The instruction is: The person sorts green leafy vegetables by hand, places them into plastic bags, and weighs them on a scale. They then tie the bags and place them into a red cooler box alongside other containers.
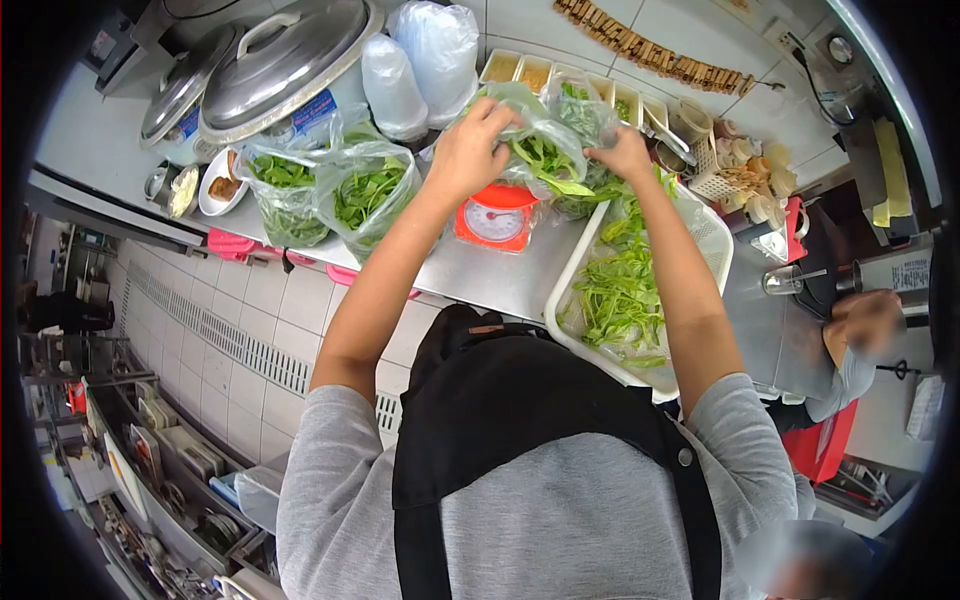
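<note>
A clear plastic bag (pixel 555 135) with leafy greens (pixel 545 160) in it rests on an orange kitchen scale (pixel 497 222) with a round dial. My left hand (pixel 472 148) is closed on the bag's left rim, its fingers bent over the plastic. On the other side, my right hand (pixel 625 157) pinches at the bag's right edge; its fingertips are partly hidden. Below my right forearm stands a white plastic basket (pixel 560 300) with loose leafy greens (pixel 615 290). To the left of the scale are two more filled bags, one bag of greens (pixel 370 195) beside another bag of greens (pixel 288 200).
Large lidded steel pots (pixel 290 70) and rolls of plastic bags (pixel 430 60) stand at the back left. Small containers of ingredients (pixel 535 75) line the wall. A white bowl (pixel 222 185) sits at the left. Other people (pixel 860 340) are at the right.
</note>
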### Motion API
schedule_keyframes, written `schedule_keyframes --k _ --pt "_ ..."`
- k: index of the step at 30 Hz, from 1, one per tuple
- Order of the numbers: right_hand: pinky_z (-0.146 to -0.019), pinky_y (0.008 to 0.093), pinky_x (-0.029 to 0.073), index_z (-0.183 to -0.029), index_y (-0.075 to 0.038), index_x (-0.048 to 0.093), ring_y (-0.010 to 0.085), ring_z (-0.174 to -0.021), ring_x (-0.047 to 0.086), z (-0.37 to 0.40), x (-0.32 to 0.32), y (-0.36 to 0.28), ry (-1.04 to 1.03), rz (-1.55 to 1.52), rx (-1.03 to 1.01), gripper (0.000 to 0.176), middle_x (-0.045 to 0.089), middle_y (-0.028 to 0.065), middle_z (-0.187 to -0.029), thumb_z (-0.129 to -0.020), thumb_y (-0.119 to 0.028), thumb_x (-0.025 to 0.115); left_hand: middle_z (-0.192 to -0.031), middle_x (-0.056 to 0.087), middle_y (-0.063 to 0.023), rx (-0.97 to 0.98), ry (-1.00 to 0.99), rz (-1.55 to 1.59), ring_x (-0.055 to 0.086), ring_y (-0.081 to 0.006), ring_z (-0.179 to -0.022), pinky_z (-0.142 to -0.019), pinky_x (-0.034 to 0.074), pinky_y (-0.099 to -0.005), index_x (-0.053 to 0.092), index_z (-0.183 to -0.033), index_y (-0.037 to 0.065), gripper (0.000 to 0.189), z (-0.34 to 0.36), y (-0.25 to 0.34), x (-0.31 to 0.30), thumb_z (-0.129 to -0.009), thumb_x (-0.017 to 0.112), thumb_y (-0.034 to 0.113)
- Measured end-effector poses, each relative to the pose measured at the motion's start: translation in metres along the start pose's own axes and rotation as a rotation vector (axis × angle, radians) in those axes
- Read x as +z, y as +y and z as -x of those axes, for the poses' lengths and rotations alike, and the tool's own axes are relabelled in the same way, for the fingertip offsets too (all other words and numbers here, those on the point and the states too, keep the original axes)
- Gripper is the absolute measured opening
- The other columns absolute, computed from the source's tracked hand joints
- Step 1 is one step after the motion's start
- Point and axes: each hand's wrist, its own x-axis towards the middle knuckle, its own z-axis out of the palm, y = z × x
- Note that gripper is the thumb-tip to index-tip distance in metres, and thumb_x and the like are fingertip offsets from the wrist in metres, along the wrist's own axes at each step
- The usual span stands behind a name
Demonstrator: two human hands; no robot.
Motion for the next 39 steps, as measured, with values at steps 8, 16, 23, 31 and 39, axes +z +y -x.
schedule_keyframes --k 8,16,23,31,39 --pt "-0.097 0.0412 0.038 -0.124 -0.008 0.049 0.0369 -0.115 0.045 -0.01 -0.026 -0.01 0.088 -0.098 -0.076 0.09 0.047 0.0242 -0.122 -0.051 -0.051 0.08 -0.118 0.047 -0.0153 -0.09 -0.178 -0.22 0.06 -0.0353 -0.088 -0.072 0.051 -0.0417 0.05 -0.118 0.019 0.057 0.001 0.031 -0.023 -0.066 0.07 0.015" --pt "-0.098 0.0419 0.037 -0.128 -0.009 0.044 0.0368 -0.116 0.043 -0.003 -0.027 -0.008 0.166 -0.144 -0.153 0.089 0.046 0.0249 -0.121 -0.055 -0.044 0.081 -0.123 0.046 -0.0136 -0.05 -0.254 -0.276 0.062 -0.0334 -0.086 -0.071 0.052 -0.0416 0.051 -0.12 0.019 0.06 -0.003 0.051 -0.041 -0.065 0.074 0.021" --pt "-0.085 0.0384 0.046 -0.121 -0.004 0.047 0.029 -0.099 0.055 0.036 -0.03 -0.026 0.406 -0.309 -0.061 0.065 0.05 0.0179 -0.111 -0.068 -0.028 0.076 -0.127 0.046 -0.0104 -0.002 -0.179 -0.182 0.063 -0.0284 -0.074 -0.07 0.051 -0.0397 0.051 -0.122 0.024 0.056 0.003 0.052 -0.053 -0.07 0.072 0.023" --pt "-0.065 0.0273 0.052 -0.092 -0.005 0.055 0.0162 -0.076 0.063 0.128 -0.009 -0.025 -0.287 -1.25 0.36 0.011 0.061 0.0048 -0.09 -0.086 -0.014 0.058 -0.125 0.047 -0.0119 -0.173 -0.242 0.098 0.058 -0.0134 -0.058 -0.057 0.049 -0.0252 0.057 -0.118 0.023 0.051 0.022 0.054 -0.062 -0.071 0.069 0.007" --pt "-0.095 0.0386 0.041 -0.134 -0.006 0.038 0.0257 -0.123 0.042 0.162 -0.042 -0.062 -0.557 -1.47 -0.2 0.05 0.038 0.0139 -0.138 -0.089 -0.021 0.053 -0.115 0.055 -0.0071 -0.161 0.019 0.32 0.047 -0.0049 -0.054 -0.052 0.042 -0.0192 0.06 -0.113 0.008 0.046 0.027 0.069 -0.047 -0.07 0.062 -0.009"
